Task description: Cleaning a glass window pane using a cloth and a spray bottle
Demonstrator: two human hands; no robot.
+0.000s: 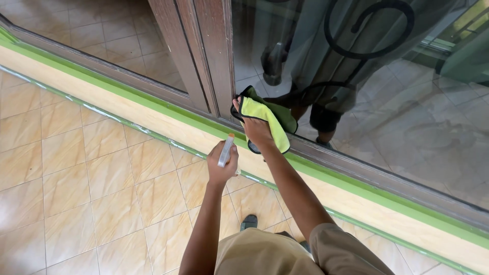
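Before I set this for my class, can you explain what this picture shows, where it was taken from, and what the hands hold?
This is one picture from a camera worn on a person's head, looking down at their own two bare hands. The right hand presses a yellow-green cloth against the bottom of a glass door, beside its brown frame. The left hand grips a small spray bottle. Below runs a green-edged sill, then a tiled floor. The glass mirrors the person's legs.
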